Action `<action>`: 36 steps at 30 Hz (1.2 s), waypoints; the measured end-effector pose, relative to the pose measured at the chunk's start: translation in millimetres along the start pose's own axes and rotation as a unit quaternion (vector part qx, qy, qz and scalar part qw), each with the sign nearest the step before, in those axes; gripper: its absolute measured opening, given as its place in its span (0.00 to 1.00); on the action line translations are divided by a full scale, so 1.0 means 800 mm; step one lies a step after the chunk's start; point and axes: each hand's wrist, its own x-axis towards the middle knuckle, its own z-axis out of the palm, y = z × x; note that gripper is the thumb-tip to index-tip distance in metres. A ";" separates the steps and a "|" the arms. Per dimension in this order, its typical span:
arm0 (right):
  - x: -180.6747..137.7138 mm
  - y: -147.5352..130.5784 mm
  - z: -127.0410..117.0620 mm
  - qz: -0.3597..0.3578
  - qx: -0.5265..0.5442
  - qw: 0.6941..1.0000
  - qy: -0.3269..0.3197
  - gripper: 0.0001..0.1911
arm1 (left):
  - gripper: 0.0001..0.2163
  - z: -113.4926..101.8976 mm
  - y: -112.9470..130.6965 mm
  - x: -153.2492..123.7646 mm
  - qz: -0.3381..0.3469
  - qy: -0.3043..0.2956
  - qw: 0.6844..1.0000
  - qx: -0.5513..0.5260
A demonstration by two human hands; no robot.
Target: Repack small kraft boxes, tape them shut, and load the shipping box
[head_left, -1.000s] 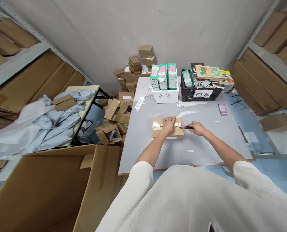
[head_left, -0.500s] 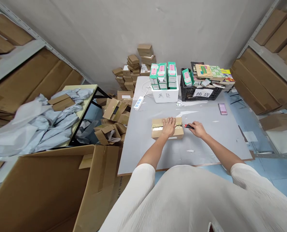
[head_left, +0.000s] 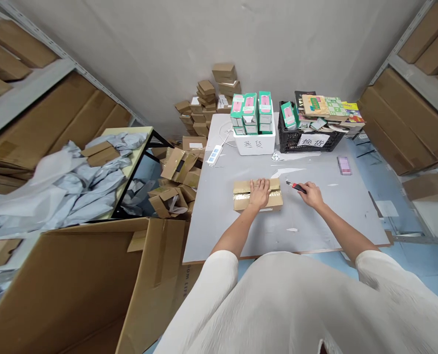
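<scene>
A small taped cardboard box (head_left: 241, 195) lies on the grey table (head_left: 241, 231) in front of me. My left hand (head_left: 260, 192) rests flat on top of it, fingers stretched out. My right hand (head_left: 312, 194) is closed around a red and black utility knife (head_left: 295, 186), just right of the box, with the blade end pointing toward the box and clear of it.
A white foam bin (head_left: 255, 143) of green-pink boxes and a black crate (head_left: 307, 137) of books stand at the table's far edge, with a power strip (head_left: 213, 155) and a small purple item (head_left: 344, 165). A large open carton (head_left: 74, 285) stands at my left. Shelves line both sides.
My right hand drew the knife away from the box's right end, up and to the right. My left hand stayed on the box.
</scene>
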 end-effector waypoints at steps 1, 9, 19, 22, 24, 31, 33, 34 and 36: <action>0.000 0.007 -0.001 0.000 0.006 1.000 0.007 0.25 | 0.32 0.001 0.000 0.000 -0.001 0.000 1.000 0.002; 0.006 0.014 0.026 0.065 0.068 0.996 0.012 0.23 | 0.34 0.002 0.000 0.002 -0.024 -0.009 1.000 -0.017; 0.004 0.061 0.095 0.225 0.073 0.967 -0.096 0.23 | 0.26 -0.007 0.004 -0.054 -0.055 -0.011 0.998 -0.032; 0.002 0.074 0.119 0.250 0.075 0.960 -0.100 0.22 | 0.27 -0.004 -0.003 -0.076 -0.073 -0.021 0.997 -0.023; 0.000 0.079 0.133 0.256 0.077 0.958 -0.099 0.22 | 0.28 -0.001 -0.009 -0.086 -0.082 -0.019 0.996 -0.018; -0.010 0.083 0.162 0.297 0.093 0.942 -0.126 0.28 | 0.23 0.016 -0.029 -0.099 -0.059 0.035 0.996 -0.054; -0.013 0.083 0.163 0.292 0.094 0.944 -0.119 0.29 | 0.22 0.019 -0.033 -0.100 -0.053 0.040 0.996 -0.060; -0.013 0.081 0.162 0.290 0.093 0.946 -0.109 0.29 | 0.22 0.020 -0.034 -0.100 -0.051 0.041 0.996 -0.063; -0.009 0.073 0.155 0.280 0.097 0.952 -0.073 0.28 | 0.22 0.020 -0.038 -0.101 -0.044 0.044 0.995 -0.073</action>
